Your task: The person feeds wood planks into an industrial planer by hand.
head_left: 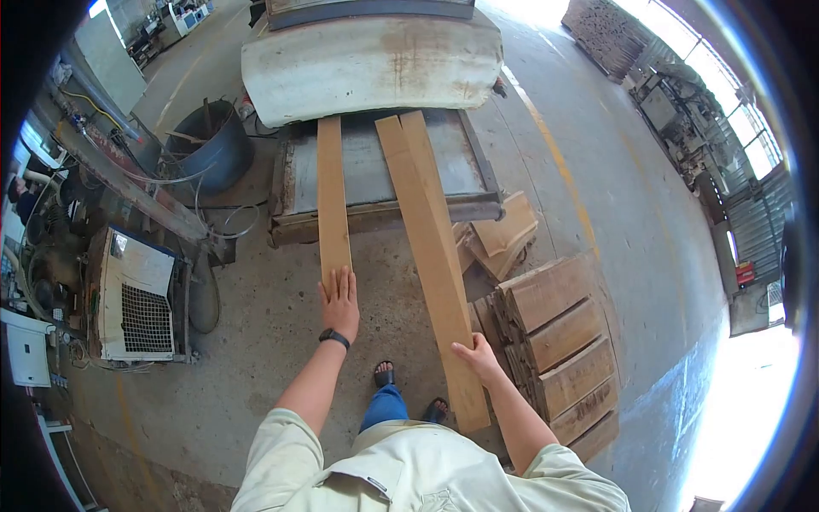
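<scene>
A long wooden board (333,192) runs from the machine's metal bed toward me, its far end at the opening under the white hood. My left hand (341,305) lies on its near end, fingers stretched out on the top face. To the right, my right hand (483,358) is closed round the edge of a longer wooden plank (439,282), thumb on top. This plank slants across the bed's front edge. Another board (420,136) shows beside its far end; most of that one is hidden by the plank.
The machine has a stained white hood (367,68) above a flat metal bed (299,175). Stacked wooden boards (563,328) stand on the floor at my right, near loose brown pieces (505,226). A dark bin (217,149) and a white cabinet with mesh (141,294) are at left.
</scene>
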A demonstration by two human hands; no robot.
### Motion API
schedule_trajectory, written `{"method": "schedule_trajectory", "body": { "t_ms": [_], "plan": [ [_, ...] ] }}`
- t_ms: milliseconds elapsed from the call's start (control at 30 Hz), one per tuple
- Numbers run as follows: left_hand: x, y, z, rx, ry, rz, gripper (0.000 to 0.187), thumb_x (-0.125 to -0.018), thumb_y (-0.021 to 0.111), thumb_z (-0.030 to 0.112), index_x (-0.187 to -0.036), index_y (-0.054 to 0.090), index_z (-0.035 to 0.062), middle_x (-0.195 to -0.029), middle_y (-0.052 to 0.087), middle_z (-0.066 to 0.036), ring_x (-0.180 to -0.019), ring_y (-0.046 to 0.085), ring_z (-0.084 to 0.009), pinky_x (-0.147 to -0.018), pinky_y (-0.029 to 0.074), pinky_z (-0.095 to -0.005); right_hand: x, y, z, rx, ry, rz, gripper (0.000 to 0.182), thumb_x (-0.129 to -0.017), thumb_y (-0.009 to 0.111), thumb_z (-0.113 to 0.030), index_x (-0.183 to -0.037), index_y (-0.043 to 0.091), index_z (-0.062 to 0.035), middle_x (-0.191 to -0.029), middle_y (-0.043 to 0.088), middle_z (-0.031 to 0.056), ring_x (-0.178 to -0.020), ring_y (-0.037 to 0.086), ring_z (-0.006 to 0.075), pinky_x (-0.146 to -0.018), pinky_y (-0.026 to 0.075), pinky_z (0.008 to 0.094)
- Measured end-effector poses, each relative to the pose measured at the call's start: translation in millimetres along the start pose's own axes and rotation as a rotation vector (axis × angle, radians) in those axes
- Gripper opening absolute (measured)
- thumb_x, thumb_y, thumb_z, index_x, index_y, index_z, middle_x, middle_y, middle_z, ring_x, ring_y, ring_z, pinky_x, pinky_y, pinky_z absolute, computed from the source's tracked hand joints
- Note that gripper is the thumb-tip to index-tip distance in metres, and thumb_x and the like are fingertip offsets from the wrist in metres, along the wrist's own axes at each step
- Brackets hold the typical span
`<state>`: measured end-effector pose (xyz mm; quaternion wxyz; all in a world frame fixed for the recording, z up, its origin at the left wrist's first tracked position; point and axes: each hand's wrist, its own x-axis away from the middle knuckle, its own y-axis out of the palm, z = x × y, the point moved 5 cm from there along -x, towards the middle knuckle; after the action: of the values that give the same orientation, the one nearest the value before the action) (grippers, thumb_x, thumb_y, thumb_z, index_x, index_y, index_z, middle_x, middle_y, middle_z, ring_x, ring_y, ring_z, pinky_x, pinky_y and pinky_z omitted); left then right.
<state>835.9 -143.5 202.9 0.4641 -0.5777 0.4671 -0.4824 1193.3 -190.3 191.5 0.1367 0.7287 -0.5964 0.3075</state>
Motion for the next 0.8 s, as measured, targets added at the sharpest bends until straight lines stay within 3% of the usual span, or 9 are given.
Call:
{"method": "schedule_trajectory", "body": {
  "t_ms": [133, 200, 267, 333, 367, 433, 533, 667, 800],
  "plan": [
    [33.4, -46.0, 39.4, 0.370, -0.074, -0.028, 0.111, -0.078, 0.082, 0.041, -0.160, 0.017, 0.0052, -0.166, 0.015, -0.020, -0.154, 0.013, -0.0396, -0.124, 0.015, -0.0559, 2.4, 9.8, -13.6, 0.006, 0.009, 0.025, 0.067, -0.083, 0.085, -0.034, -0.127, 0.051, 0.0035, -0.111, 0.066, 0.0137, -0.097, 0.065, 0.0190, -0.085, 0.054, 0.0342],
    [78.0, -33.9, 82.3, 0.781, 0.036, 0.169, 0.109, -0.076, 0.083, 0.048, -0.156, 0.026, 0.0014, -0.161, 0.020, -0.029, -0.149, 0.021, -0.0440, -0.121, 0.021, -0.0552, -7.6, 15.3, 1.8, -0.012, -0.023, 0.029, 0.068, -0.082, 0.085, -0.035, -0.127, 0.051, 0.0038, -0.110, 0.067, 0.0138, -0.096, 0.066, 0.0194, -0.084, 0.054, 0.0345],
    [128.9, 2.3, 135.2, 0.978, -0.054, -0.071, 0.094, -0.081, 0.082, 0.045, -0.149, 0.037, -0.0013, -0.152, 0.038, -0.027, -0.140, 0.040, -0.0391, -0.115, 0.033, -0.0500, -9.9, 23.9, 8.6, -0.123, -0.044, -0.003, 0.061, -0.091, 0.075, -0.043, -0.125, 0.052, 0.0030, -0.109, 0.065, 0.0127, -0.096, 0.063, 0.0180, -0.084, 0.053, 0.0331],
    [173.9, 37.0, 186.2, 1.775, -0.187, -0.519, 0.074, -0.088, 0.080, 0.036, -0.142, 0.046, -0.0028, -0.137, 0.057, -0.018, -0.124, 0.056, -0.0288, -0.105, 0.045, -0.0401, -13.6, 34.1, 19.8, -0.382, -0.034, -0.017, 0.056, -0.094, 0.071, -0.046, -0.118, 0.054, 0.0012, -0.106, 0.064, 0.0113, -0.094, 0.061, 0.0153, -0.082, 0.052, 0.0322],
    [179.6, 36.0, 188.7, 1.858, -0.218, -0.486, 0.066, -0.090, 0.077, 0.031, -0.139, 0.048, -0.0028, -0.132, 0.060, -0.015, -0.120, 0.058, -0.0255, -0.102, 0.046, -0.0374, -5.1, 32.9, 13.2, -0.322, -0.104, 0.023, 0.053, -0.100, 0.061, -0.048, -0.119, 0.056, 0.0009, -0.108, 0.063, 0.0111, -0.097, 0.059, 0.0161, -0.085, 0.051, 0.0337],
    [186.0, 34.5, 189.4, 2.019, -0.282, -0.412, 0.050, -0.095, 0.072, 0.022, -0.134, 0.053, -0.0029, -0.123, 0.066, -0.009, -0.111, 0.062, -0.0187, -0.097, 0.049, -0.0321, -8.3, 31.0, 23.0, -0.371, -0.160, 0.047, 0.048, -0.100, 0.063, -0.042, -0.120, 0.056, 0.0014, -0.109, 0.064, 0.0116, -0.097, 0.060, 0.0172, -0.086, 0.051, 0.0344],
    [190.0, 39.2, 183.5, 2.242, -0.428, -0.554, 0.044, -0.098, 0.067, 0.016, -0.135, 0.052, -0.0021, -0.124, 0.067, -0.010, -0.113, 0.065, -0.0214, -0.099, 0.051, -0.0368, -12.7, 33.0, 34.9, -0.247, -0.190, 0.120, 0.044, -0.098, 0.065, -0.034, -0.121, 0.056, 0.0025, -0.110, 0.066, 0.0127, -0.098, 0.063, 0.0187, -0.087, 0.051, 0.0350],
    [187.8, 24.9, 162.9, 2.279, -0.495, -0.571, 0.037, -0.104, 0.058, 0.027, -0.126, 0.058, -0.0029, -0.117, 0.068, -0.009, -0.105, 0.065, -0.0178, -0.093, 0.051, -0.0333, 20.0, 29.8, -6.4, 0.025, -0.172, 0.253, 0.041, -0.095, 0.068, -0.025, -0.122, 0.056, 0.0035, -0.110, 0.069, 0.0155, -0.101, 0.066, 0.0215, -0.088, 0.052, 0.0355],
    [202.4, 51.3, 116.4, 2.091, -0.584, -0.208, 0.039, -0.106, 0.052, 0.033, -0.119, 0.062, -0.0020, -0.113, 0.070, -0.011, -0.105, 0.066, -0.0185, -0.092, 0.052, -0.0349, 15.1, 11.1, 14.7, -0.087, -0.142, 0.200, 0.049, -0.096, 0.067, -0.036, -0.119, 0.058, 0.0059, -0.110, 0.069, 0.0198, -0.103, 0.067, 0.0274, -0.088, 0.051, 0.0374]
  ]
}}
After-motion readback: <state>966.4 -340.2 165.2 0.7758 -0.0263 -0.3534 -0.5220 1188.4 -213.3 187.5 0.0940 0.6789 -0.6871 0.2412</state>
